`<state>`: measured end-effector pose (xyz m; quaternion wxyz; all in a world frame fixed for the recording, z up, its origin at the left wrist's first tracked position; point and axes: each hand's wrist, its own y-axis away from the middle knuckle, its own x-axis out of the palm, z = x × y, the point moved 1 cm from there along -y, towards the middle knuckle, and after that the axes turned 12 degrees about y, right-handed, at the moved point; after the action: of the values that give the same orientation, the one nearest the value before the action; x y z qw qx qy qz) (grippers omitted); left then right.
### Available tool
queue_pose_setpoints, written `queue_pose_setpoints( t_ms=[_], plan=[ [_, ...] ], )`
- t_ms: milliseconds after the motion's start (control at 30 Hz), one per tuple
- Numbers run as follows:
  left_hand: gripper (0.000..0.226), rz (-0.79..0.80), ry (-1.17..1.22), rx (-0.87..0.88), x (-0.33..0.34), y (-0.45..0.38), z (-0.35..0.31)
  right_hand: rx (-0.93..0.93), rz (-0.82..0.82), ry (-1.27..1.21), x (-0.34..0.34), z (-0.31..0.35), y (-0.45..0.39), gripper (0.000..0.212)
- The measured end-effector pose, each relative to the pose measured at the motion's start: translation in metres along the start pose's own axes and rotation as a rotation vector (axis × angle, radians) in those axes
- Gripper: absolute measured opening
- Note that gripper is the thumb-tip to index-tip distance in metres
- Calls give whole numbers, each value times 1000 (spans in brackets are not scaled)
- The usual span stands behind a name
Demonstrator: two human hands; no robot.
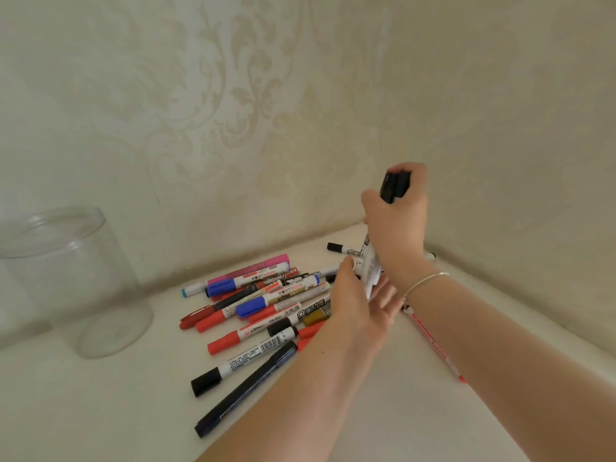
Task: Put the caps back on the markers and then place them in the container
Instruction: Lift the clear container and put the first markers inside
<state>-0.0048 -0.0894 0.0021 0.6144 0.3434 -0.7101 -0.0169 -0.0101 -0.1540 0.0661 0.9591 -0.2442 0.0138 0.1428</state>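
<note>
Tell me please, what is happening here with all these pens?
A person is capping markers. The right hand grips a white marker upright with a black cap at its top, while the left hand steadies its lower end. Many markers lie piled on the table. The clear container holds none.

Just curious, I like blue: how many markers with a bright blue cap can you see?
2. One lies near the back of the pile, under the pink marker; the other lies mid-pile. More may be hidden under the left hand.
</note>
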Motion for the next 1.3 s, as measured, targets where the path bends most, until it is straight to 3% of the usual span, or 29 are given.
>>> queue_pose_setpoints(
  t_ms=[133,200,333,467,600,767,833,933,1033,1133,1200,1300],
  plan=[
    [32,-80,76,104,4,-7,-9,67,74,12,9,-4,13,35],
    [35,-138,85,152,2,-11,-12,100,83,-33,12,-8,17,35],
    [21,-229,45,272,4,-14,-13,337,94,-187,18,-7,20,38],
    [14,-203,-114,313,7,-18,-14,470,185,-170,10,-5,4,13],
    [15,-124,-566,496,6,-27,-20,268,192,159,-14,-9,-35,15],
    [21,188,-1764,920,6,-47,-20,209,253,338,-32,-23,-53,17],
    [24,183,-2161,942,8,-57,-16,208,278,347,-34,-30,-52,15],
    [31,144,-2430,903,11,-69,-10,186,315,363,-36,-37,-51,14],
    [33,134,-2492,872,12,-77,-5,181,345,372,-40,-38,-52,13],
    [27,139,-2363,856,19,-76,-10,168,375,389,-46,-37,-53,14],
    [22,155,-2164,802,29,-69,-19,155,400,430,-50,-36,-54,14],
    [5,221,-1666,666,48,-54,-38,137,431,484,-53,-33,-56,14]
  ],
)
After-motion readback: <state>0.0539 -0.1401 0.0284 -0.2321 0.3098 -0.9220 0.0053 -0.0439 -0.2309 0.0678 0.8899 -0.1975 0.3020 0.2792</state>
